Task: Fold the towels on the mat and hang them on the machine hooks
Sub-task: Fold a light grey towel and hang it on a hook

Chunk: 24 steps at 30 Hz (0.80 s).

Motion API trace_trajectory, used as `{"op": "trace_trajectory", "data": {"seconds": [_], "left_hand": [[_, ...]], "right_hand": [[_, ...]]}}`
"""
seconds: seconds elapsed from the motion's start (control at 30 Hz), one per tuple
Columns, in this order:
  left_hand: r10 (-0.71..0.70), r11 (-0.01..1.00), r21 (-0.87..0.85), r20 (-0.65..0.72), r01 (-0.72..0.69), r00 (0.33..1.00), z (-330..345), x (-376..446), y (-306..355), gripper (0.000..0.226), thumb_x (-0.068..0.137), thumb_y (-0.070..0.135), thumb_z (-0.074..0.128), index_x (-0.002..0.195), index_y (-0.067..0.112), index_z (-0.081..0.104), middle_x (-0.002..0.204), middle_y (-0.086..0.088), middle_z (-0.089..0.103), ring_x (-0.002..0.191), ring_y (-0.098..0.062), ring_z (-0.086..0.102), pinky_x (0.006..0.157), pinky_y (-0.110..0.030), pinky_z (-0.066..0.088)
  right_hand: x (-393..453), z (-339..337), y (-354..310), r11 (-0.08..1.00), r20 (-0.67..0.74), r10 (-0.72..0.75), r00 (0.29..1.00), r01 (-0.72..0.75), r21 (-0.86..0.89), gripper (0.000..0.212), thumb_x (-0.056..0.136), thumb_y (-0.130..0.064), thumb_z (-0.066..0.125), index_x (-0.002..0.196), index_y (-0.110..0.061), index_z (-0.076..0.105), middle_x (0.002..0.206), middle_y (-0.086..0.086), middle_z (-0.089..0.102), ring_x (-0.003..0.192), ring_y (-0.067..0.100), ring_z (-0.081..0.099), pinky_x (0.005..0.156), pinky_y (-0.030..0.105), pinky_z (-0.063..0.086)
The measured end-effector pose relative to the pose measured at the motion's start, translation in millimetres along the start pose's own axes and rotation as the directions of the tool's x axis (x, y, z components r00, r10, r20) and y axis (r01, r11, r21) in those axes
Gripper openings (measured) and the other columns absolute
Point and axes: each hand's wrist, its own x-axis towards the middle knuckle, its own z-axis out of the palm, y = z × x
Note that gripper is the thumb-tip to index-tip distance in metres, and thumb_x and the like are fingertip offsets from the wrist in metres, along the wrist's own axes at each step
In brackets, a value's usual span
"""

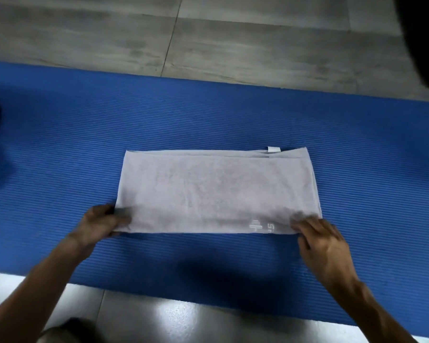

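A pale grey towel (216, 191), folded into a long rectangle, lies flat at the middle of the blue ribbed mat (60, 134) on the grey floor (233, 40). The left hand (100, 225) pinches its seven-o'clock corner, thumb on top. At five o'clock the right hand (322, 240) curls its fingers (304, 226) over the other near corner, though blur hides the exact grip. A small white tag (274, 149) sticks out at one o'clock.

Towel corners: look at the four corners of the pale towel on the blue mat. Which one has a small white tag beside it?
The far right corner: the white tag sticks out of the far edge just beside it. The other three corners show none.
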Motion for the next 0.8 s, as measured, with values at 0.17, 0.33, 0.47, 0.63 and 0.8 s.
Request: {"op": "trace_trajectory", "data": {"seconds": [0.17, 0.33, 0.47, 0.63, 0.8], "left_hand": [[-0.163, 0.973, 0.192, 0.200, 0.125, 0.966, -25.5, -24.5, -20.2, 0.045, 0.057, 0.020, 0.080, 0.101, 0.010, 0.071, 0.092, -0.008, 0.075, 0.085, -0.023, 0.067, 0.071, -0.031, 0.051], [0.009, 1.000, 0.001, 0.092, -0.009, 0.996, -6.6, -35.0, -15.7, 0.027, 0.076, 0.022, 0.075, 0.101, 0.014, 0.073, 0.095, -0.001, 0.075, 0.091, -0.019, 0.069, 0.073, -0.027, 0.050], [-0.012, 0.986, -0.166, 0.106, 0.030, 0.994, 2.7, -40.7, 3.1, 0.052, 0.058, 0.021, 0.085, 0.107, 0.014, 0.069, 0.103, -0.010, 0.073, 0.093, -0.029, 0.070, 0.078, -0.035, 0.052], [0.072, 0.957, -0.288, 0.119, -0.035, 0.990, 29.5, -70.1, 44.0, 0.051, 0.069, 0.009, 0.073, 0.117, 0.023, 0.063, 0.105, -0.008, 0.073, 0.096, -0.030, 0.069, 0.081, -0.038, 0.052], [0.299, 0.943, -0.229, 0.265, -0.241, 0.917, 119.6, -130.3, 76.3, 0.058, 0.072, 0.006, 0.074, 0.119, 0.036, 0.056, 0.084, -0.008, 0.067, 0.064, -0.013, 0.062, 0.054, -0.026, 0.052]], "right_hand": [[-25.3, -23.0, -9.4, 0.999, 0.104, 0.043, 0.994, -0.040, -0.030, 0.024, 0.077, -0.021, 0.042, 0.071, -0.018, 0.065, 0.079, -0.002, 0.064, 0.077, 0.027, 0.062, 0.069, 0.038, 0.049], [18.0, -21.0, -18.7, 0.998, 0.133, -0.066, 0.989, 0.064, 0.020, 0.042, 0.090, -0.032, 0.041, 0.125, -0.018, 0.062, 0.133, 0.001, 0.058, 0.123, 0.028, 0.053, 0.095, 0.044, 0.047], [56.9, -3.9, -5.9, 0.997, 0.318, 0.030, 0.948, -0.004, -0.082, 0.057, 0.097, -0.046, 0.024, 0.144, -0.022, 0.044, 0.154, 0.001, 0.037, 0.139, 0.029, 0.038, 0.110, 0.047, 0.034], [55.5, -17.6, -37.2, 0.991, 0.208, 0.085, 0.975, -0.105, 0.088, 0.051, 0.093, -0.043, 0.036, 0.132, -0.017, 0.055, 0.145, 0.006, 0.048, 0.132, 0.026, 0.045, 0.108, 0.046, 0.040], [48.5, -63.1, -112.3, 0.136, 0.538, 0.077, 0.839, -0.543, 0.828, 0.038, 0.089, -0.041, 0.065, 0.126, -0.036, 0.056, 0.125, -0.010, 0.064, 0.113, 0.007, 0.061, 0.095, 0.029, 0.050]]}}
